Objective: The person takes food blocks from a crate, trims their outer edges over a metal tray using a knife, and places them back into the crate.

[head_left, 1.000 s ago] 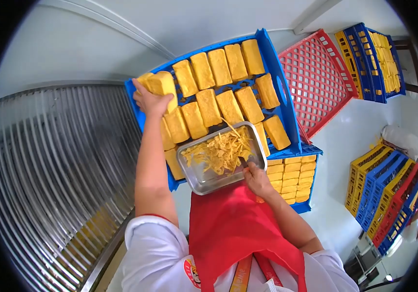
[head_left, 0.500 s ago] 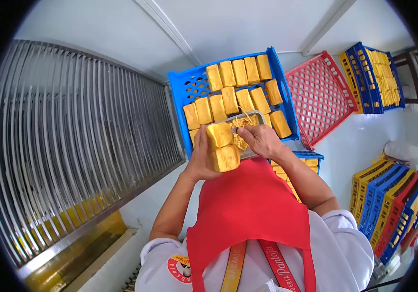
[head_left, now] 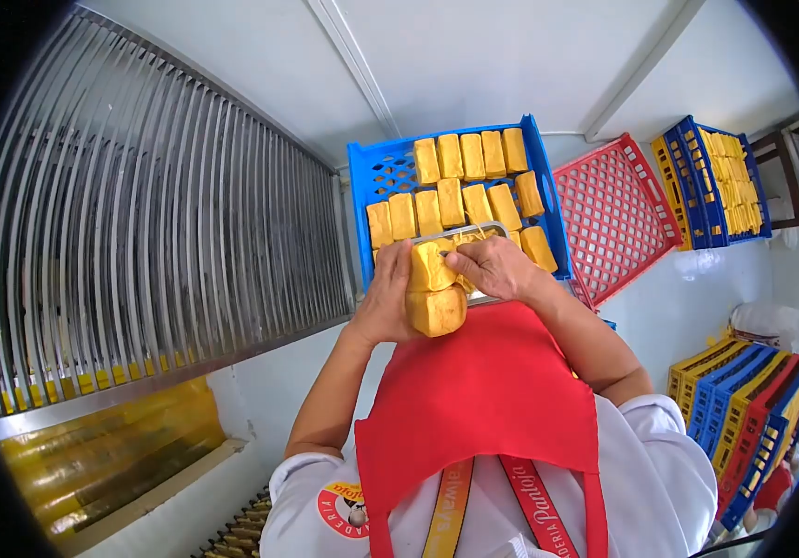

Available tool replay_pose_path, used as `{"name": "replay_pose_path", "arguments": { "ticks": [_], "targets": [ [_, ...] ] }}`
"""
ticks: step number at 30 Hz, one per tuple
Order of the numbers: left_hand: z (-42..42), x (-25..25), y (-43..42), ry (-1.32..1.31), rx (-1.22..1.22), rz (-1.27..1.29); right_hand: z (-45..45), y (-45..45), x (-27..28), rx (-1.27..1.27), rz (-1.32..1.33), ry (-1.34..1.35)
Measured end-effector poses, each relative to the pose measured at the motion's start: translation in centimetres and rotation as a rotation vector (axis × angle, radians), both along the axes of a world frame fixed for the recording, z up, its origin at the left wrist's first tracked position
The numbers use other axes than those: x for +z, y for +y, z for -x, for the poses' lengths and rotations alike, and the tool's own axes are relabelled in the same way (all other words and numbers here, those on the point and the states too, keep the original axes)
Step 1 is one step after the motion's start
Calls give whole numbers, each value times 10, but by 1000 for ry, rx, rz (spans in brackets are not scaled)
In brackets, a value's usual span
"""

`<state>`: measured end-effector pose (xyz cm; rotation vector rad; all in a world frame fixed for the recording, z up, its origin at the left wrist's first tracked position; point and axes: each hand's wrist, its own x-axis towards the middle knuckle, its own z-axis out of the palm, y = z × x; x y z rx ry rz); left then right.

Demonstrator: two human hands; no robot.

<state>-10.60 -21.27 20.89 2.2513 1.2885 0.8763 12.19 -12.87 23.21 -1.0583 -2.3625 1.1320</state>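
My left hand point(head_left: 386, 296) is wrapped around a yellow bread loaf point(head_left: 438, 312) with two rounded lobes; whether it is one piece or two I cannot tell. Against the upper lobe, my right hand point(head_left: 494, 268) is closed, thumb pressed down, on a small dark thing too hidden to name. Beneath the hands is a metal tray point(head_left: 502, 228), its yellow shreds mostly covered by the right hand. Behind it, rows of similar yellow loaves point(head_left: 450, 202) stand in a blue crate point(head_left: 551, 200).
A slatted metal rack point(head_left: 176, 205) fills the left side. Right of the blue crate leans a red crate point(head_left: 615, 219). Farther right are a dark blue crate point(head_left: 711, 200) of yellow pieces and a stack of coloured crates point(head_left: 744, 400). A red apron point(head_left: 483, 400) covers my front.
My right hand has moved left from over the shreds onto the upper lobe of the loaf. The left hand keeps its hold. The whole view has shifted slightly.
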Motion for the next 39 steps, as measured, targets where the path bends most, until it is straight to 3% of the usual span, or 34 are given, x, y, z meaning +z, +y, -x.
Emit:
{"name": "replay_pose_path", "arguments": {
  "ticks": [8, 12, 16, 26, 32, 34, 37, 39],
  "targets": [
    [5, -6, -1, -5, 51, 1, 7, -11, -11, -13, -14, 14],
    [17, -15, 0, -37, 139, 129, 11, -11, -16, -84, 2, -67],
    [19, -24, 2, -19, 279, 85, 10, -13, -29, -166, 58, -183],
    [13, -32, 8, 58, 406, -30, 18, -22, -40, -179, 11, -83],
    [-6, -43, 4, 125, 431, 107, 23, -22, -53, -270, 307, -149],
    [-8, -52, 5, 104, 423, 121, 25, -20, -54, -347, 610, 120],
    [-2, -62, 5, 21, 417, 161, 21, -12, -65, -367, 852, 241],
    [14, -72, 13, -232, 255, 269, 18, -7, -57, -391, 1013, 356]
  ]
}}
